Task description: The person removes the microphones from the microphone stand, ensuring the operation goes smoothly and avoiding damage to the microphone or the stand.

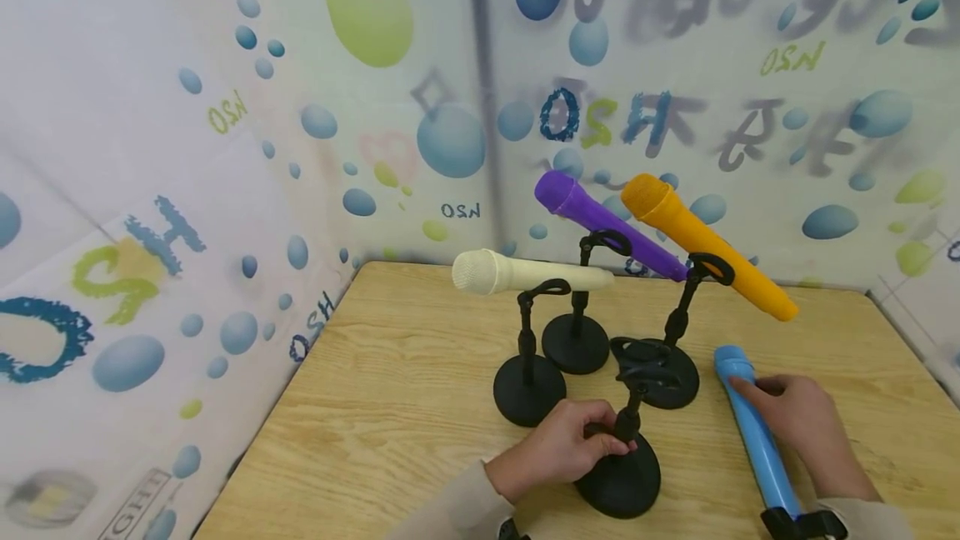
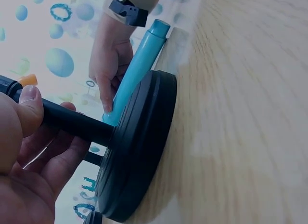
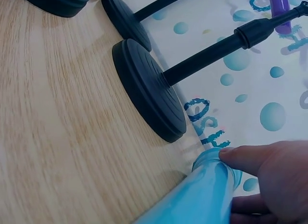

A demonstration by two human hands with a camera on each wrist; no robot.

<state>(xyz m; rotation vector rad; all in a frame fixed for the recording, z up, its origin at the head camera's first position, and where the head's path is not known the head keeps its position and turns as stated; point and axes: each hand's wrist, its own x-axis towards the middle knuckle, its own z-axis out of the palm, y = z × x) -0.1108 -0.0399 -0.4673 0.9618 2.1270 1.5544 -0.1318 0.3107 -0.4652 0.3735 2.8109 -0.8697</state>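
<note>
Well, from my head I see the widest spread: my left hand (image 1: 562,444) grips the stem of a black plastic microphone stand with a round base (image 1: 618,482), low and right of centre, while my right hand (image 1: 813,423) holds a sky-blue cylindrical microphone (image 1: 761,440) slantwise at the lower right, by the pale wood-grain tabletop (image 1: 375,373). Only this view takes in all three mounted microphones: a cream one (image 1: 532,275) mid-frame, a purple one (image 1: 607,219) and an orange one (image 1: 705,240) to its upper right.

My left wrist's view lies sideways but shows my thumb and fingers on opposite sides of the stem, and the base's thick rim at the centre. Beyond it, my right forefinger presses the blue microphone, a black wrist strap (image 2: 127,12) above.

My right wrist's view brings the blue microphone's ringed end close at the bottom; a black grooved base (image 3: 149,91) sits upper centre, a piece of the purple one upper right.
</note>
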